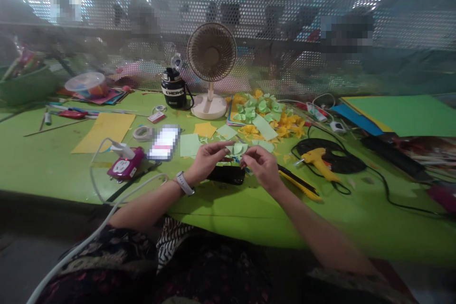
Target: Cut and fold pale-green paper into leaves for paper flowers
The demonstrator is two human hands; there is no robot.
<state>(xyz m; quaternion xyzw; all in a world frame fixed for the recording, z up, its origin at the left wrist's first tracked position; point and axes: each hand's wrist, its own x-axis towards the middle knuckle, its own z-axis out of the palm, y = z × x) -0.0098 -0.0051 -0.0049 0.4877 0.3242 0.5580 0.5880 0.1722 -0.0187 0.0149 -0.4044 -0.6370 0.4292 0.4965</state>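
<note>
Between my two hands is a small pale green paper piece [238,149] with curled, petal-like edges. My left hand [209,160], with a white watch on the wrist, pinches it at the left side. On its right side, the bent fingers of my right hand [262,166] close on its edge. A black phone-like object [228,175] lies on the table just under my hands. Close to my right wrist rests a yellow and black box cutter [301,184]. Pale green paper squares [190,145] and scraps lie just beyond my hands.
Yellow and green paper flowers [265,109] are heaped behind my hands, near a fan [211,52] and a black bottle [173,88]. On the right lies a yellow glue gun [317,159] with its cord. A purple power strip [124,165] and lit phone [164,142] are at left.
</note>
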